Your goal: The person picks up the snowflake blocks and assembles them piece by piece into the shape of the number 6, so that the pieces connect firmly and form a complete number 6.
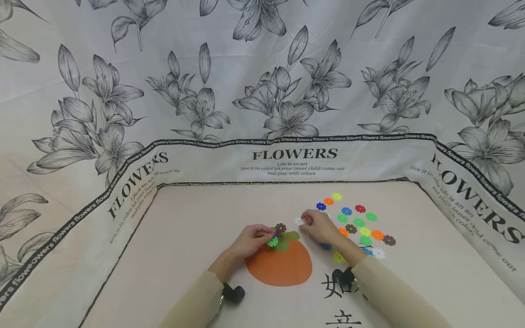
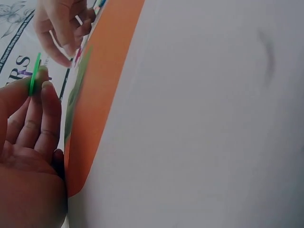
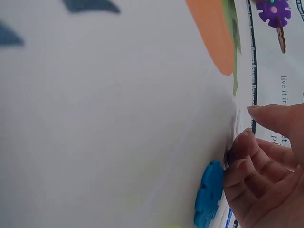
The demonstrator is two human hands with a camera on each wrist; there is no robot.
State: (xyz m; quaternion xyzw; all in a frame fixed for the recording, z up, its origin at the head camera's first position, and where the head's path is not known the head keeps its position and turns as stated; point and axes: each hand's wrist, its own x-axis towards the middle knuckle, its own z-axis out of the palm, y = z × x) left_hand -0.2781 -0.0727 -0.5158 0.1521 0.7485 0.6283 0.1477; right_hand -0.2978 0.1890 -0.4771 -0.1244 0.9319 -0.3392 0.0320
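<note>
In the head view my left hand (image 1: 255, 240) pinches a small chain of notched plastic snowflake discs, over the top of the orange pumpkin print. It joins a green disc (image 1: 272, 242), a purple disc (image 3: 274, 10) and a brown disc (image 1: 280, 228). Edge-on in the left wrist view, the green disc (image 2: 35, 74) stands between thumb and fingers. My right hand (image 1: 319, 226) is just right of the chain, its thumb and fingertips at a white snowflake disc (image 1: 299, 222). A bit of red shows beside those fingertips. A blue disc (image 3: 209, 194) lies under the right hand.
Many loose discs, such as a dark red one (image 1: 360, 208) and a brown one (image 1: 389, 240), are spread right of the right hand. The pumpkin print (image 1: 279, 269) and black characters (image 1: 343, 319) mark the pale cloth. Flower-printed fabric walls (image 1: 287, 164) enclose the back and sides.
</note>
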